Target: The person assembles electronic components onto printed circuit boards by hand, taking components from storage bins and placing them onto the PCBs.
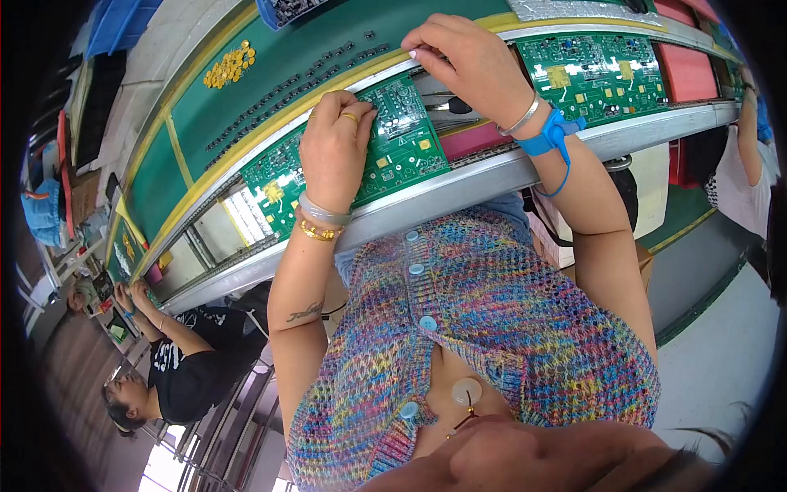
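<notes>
Between metal rails (471, 178), a green circuit board (403, 153), likely light, stiff, fragile and best held edgewise, lies under the left hand (334, 152) while the right hand (469, 64) curls farther right, both grips unclear.

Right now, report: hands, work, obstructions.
Left hand over green rectangular circuit board, hiding part of it. Right hand near board's far edge. Both grips unclear.

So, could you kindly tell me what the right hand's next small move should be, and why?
The right hand, if empty, might best ease left to the nearest black component, because that lies close by, while the left hand is at a green circuit board.
</notes>
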